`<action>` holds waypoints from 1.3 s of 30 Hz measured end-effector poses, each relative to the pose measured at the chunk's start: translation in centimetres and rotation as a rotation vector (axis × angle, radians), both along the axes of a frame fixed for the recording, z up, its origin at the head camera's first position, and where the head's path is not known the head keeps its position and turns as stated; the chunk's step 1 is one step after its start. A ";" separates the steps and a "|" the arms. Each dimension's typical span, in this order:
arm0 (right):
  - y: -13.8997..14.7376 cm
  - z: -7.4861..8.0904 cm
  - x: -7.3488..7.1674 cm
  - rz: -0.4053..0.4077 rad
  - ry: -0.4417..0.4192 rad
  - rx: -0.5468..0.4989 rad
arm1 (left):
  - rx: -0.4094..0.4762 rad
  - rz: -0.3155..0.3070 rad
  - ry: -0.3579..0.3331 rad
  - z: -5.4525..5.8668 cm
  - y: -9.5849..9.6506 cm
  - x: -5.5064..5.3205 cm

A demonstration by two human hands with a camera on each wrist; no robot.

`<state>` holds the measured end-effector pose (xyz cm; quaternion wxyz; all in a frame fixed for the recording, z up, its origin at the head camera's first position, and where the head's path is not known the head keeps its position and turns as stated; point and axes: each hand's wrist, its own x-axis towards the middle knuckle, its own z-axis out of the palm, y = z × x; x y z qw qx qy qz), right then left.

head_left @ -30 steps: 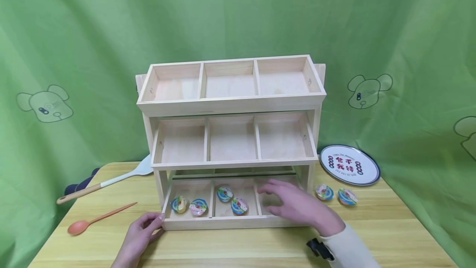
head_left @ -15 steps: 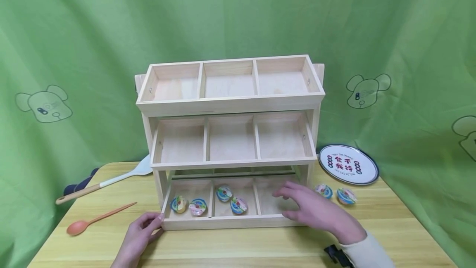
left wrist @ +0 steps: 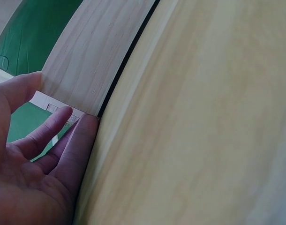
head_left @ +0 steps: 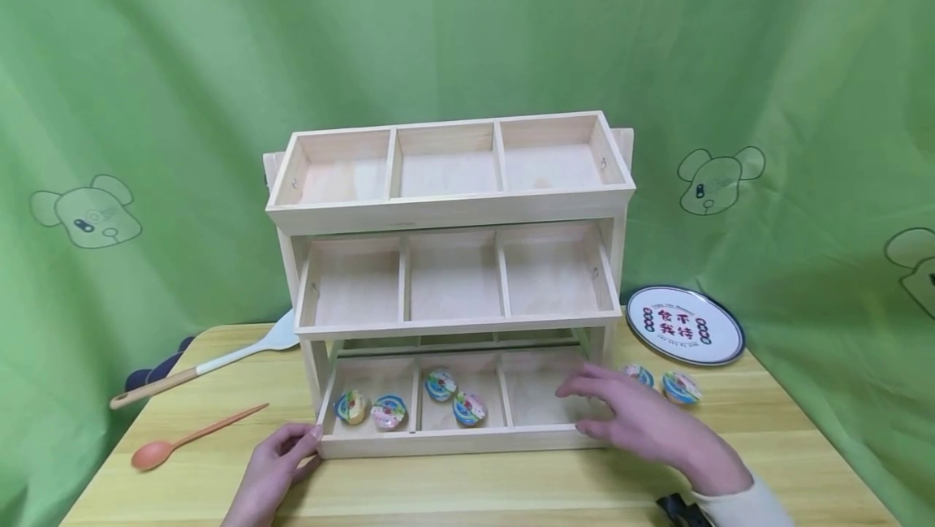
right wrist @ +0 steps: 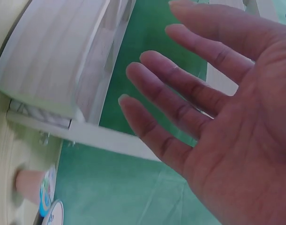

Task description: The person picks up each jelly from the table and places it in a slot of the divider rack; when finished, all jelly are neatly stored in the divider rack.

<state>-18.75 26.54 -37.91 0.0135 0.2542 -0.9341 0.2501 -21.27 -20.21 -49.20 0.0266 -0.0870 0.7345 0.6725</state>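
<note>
A pale wooden three-tier rack [head_left: 453, 212] stands at the table's middle. At the left front corner of its bottom tray [head_left: 467, 443], my left hand [head_left: 270, 466] touches the tray; the left wrist view shows thumb and fingertips against the end of the front board [left wrist: 94, 56]. My right hand [head_left: 646, 425], fingers spread and holding nothing, hovers around the tray's right end; its bare palm [right wrist: 246, 131] shows in the right wrist view. Small foil-lidded jelly cups lie in the bottom tray: two in the left compartment [head_left: 351, 407], two in the middle one [head_left: 469, 408].
Right of the rack are two more jelly cups, one [head_left: 682, 387] in full view and another [head_left: 639, 374] partly behind the right hand. A white plate [head_left: 682, 336] lies behind them. On the left lie a spatula [head_left: 226, 358] and an orange spoon [head_left: 153, 454].
My right hand has drawn back to the right and towards me from over the right compartment. The left hand keeps its place at the tray corner.
</note>
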 end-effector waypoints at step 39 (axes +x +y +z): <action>10.8 -3.5 -0.5 -0.256 0.066 -0.068 | -0.033 0.006 -0.031 0.4 0.1 0.0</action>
